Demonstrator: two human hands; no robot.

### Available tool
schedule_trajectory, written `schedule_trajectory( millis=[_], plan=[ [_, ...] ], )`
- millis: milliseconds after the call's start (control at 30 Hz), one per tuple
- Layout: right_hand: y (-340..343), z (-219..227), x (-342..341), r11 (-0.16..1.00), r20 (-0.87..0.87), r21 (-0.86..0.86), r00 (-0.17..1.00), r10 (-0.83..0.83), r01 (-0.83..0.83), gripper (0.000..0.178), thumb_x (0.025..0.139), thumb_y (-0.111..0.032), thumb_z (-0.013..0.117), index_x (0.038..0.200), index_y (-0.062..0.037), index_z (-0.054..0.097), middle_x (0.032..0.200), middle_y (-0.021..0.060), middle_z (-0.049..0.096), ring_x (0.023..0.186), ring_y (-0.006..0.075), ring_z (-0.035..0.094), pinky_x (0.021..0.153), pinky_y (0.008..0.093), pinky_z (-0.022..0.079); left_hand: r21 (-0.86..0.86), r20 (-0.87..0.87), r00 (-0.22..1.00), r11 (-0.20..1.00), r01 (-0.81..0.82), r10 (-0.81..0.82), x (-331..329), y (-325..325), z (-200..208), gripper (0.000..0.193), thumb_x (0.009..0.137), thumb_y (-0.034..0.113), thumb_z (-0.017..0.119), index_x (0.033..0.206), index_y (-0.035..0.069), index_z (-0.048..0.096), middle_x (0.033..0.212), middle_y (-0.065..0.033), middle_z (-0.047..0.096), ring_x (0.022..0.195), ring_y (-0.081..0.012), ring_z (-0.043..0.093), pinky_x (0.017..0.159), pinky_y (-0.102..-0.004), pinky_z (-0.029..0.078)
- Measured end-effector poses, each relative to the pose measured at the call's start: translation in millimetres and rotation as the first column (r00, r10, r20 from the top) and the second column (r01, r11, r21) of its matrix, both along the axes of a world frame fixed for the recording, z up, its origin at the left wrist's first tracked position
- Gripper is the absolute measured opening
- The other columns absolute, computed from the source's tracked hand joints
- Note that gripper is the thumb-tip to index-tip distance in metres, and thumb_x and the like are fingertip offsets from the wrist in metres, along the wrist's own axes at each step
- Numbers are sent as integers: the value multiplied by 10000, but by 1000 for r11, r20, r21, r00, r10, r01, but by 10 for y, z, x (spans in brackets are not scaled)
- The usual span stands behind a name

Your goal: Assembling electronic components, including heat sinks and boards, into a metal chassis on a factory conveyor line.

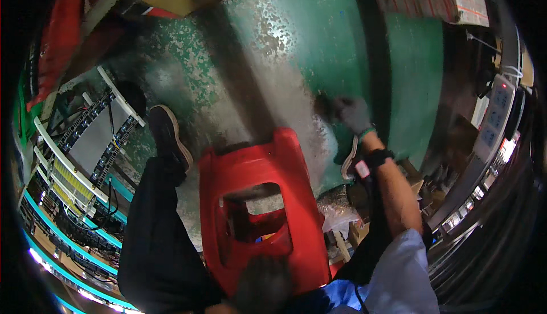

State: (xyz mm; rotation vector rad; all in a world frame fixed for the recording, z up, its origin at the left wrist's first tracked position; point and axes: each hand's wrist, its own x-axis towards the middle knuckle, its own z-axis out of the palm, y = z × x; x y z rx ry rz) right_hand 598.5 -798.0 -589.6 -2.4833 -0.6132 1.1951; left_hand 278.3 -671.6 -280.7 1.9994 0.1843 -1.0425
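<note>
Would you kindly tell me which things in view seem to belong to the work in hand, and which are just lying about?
Likely in use:
red plastic stool
gloved left hand, blurred, at its near end
gloved right hand, reaching beyond it; grip unclear

Apparently lying about:
white power strip, far right
clear plastic wrapping, right of the stool
white-railed wired assembly, left

Between the left leg [159, 234] and the right leg [364, 254], a stool [305, 217], with the left hand [263, 282] at its near end. Just left of its far end, the left shoe [170, 134] on the floor [325, 46]; farther left, an electronics frame [99, 137]. Beyond the stool and to its right, the right hand [352, 115], near the right shoe [349, 160]. Right beside the stool, a plastic bag [342, 214]; at far right, a power strip [494, 120].
</note>
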Motion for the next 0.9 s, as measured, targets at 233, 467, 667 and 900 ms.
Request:
schedule_trajectory(
  millis=[233, 467, 667, 900],
  plan=[
    [-575, -130, 362, 970, -48, -163, 980, -192, 182, 208, 897, -206, 644, 870, -7, 699, 703, 53, 649, 615, 132, 614, 566, 306, 490, -70, 31, 997, 996, -63, 66, -50, 12, -59, 225, 798, 249, 610, 924, 63, 594, 796, -89, 597, 736, -267, 599, 685, -416, 507],
    [-223, -210, -458, 982, -100, 188, 994, 38, -18, 181, 893, -196, 651, 939, -31, 709, 816, 103, 714, 649, 181, 658, 639, 333, 522, 32, 147, 979, 989, -145, 139, -199, -94, -127, 234, 819, 219, 568, 960, 37, 608, 824, -125, 605, 791, -278, 606, 669, -412, 513],
    [802, 4, -1050, 952, -139, 190, 954, 267, -239, 183, 889, -194, 637, 937, -26, 693, 849, 131, 697, 737, 206, 684, 684, 359, 538, 287, 293, 945, 930, -231, 144, -295, -265, -151, 167, 840, 187, 523, 844, 54, 624, 786, -151, 614, 806, -295, 609, 710, -442, 526],
    [1334, -129, -1471, 805, 5, 210, 824, 567, -555, 195, 872, -220, 633, 878, -29, 667, 912, 152, 681, 858, 238, 673, 746, 386, 521, 178, 119, 969, 955, -236, 217, -348, -345, -100, 210, 837, 197, 523, 881, 31, 643, 833, -165, 608, 813, -307, 606, 738, -434, 518]
  ],
)
